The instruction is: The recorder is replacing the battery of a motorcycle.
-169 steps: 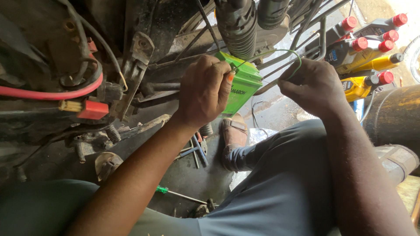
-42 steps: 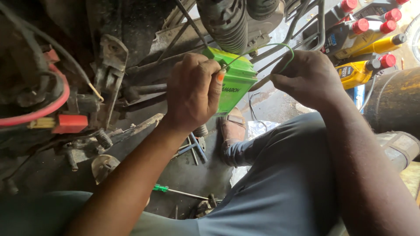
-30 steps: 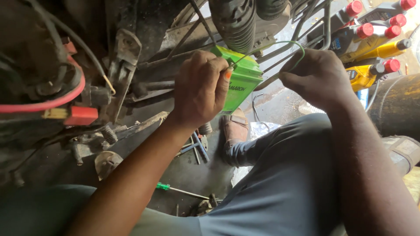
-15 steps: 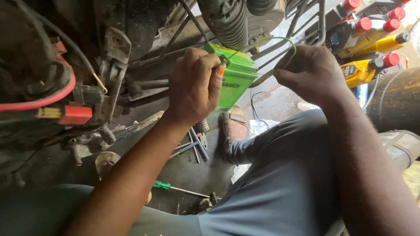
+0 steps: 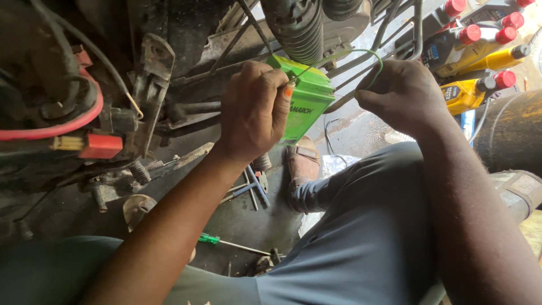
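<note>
The left hand (image 5: 254, 113) is curled shut against the near face of a bright green box-shaped battery (image 5: 307, 104), thumb and fingertips pinched at its top edge where a thin green wire (image 5: 361, 52) starts; the right hand (image 5: 403, 96) is closed too, gripping the other end of that wire, which arcs in a loop above the battery between the two hands. The battery sits up in the machine's frame, just below a black ribbed rubber boot (image 5: 296, 28) and among dark metal rods — well off the floor.

By its look the battery is a dense, stiff block, heavy for its size, with a smooth plastic shell that could slip in oily fingers; the flat sides or the underside seem the safest places to grip, not the terminals. The wire is light and springy, best pinched near its end.

A darker printed label runs along the battery's side, partly hidden by the left thumb. At the top right corner of the view stand yellow and grey bottles (image 5: 474, 42) with red caps, each bearing a small coloured label. At the left edge a thick red cable (image 5: 51, 131) runs to a red block connector (image 5: 100, 146); on the grimy floor (image 5: 248, 220) below lie a green-handled screwdriver (image 5: 217, 241) and a brown shoe (image 5: 302, 164).
</note>
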